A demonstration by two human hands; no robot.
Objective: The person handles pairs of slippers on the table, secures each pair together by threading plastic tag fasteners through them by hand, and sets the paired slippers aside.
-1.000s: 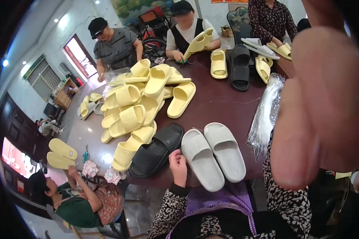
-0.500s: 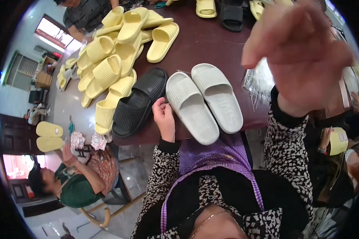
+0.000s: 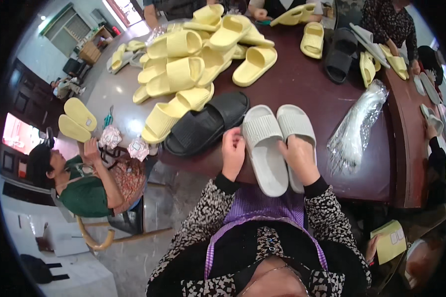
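Observation:
A pair of light grey slide slippers lies in front of me at the table's near edge, toes pointing away. My right hand (image 3: pixel 302 157) reaches into the right grey slipper (image 3: pixel 296 120); its fingertips are hidden at the strap. Its thumb is near the inner side of the left grey slipper (image 3: pixel 270 168). My left hand (image 3: pixel 233 152) is beside that slipper's outer edge, fingers curled in, with nothing visible in them. Just left of it lie black slide slippers (image 3: pixel 198 127), toes angled away to the right.
Yellow slippers (image 3: pixel 183 74) are heaped at the back left. A clear bag of thin translucent strands (image 3: pixel 358 129) lies on the dark red table (image 3: pixel 282 64) at right. More yellow and dark slippers stand far right. A person in green (image 3: pixel 91 185) sits at left; others work around the table.
My right hand has come down from high at the right to the right grey slipper. My left hand stays by the left one. The whole view has shifted, bringing more of the table's right side in.

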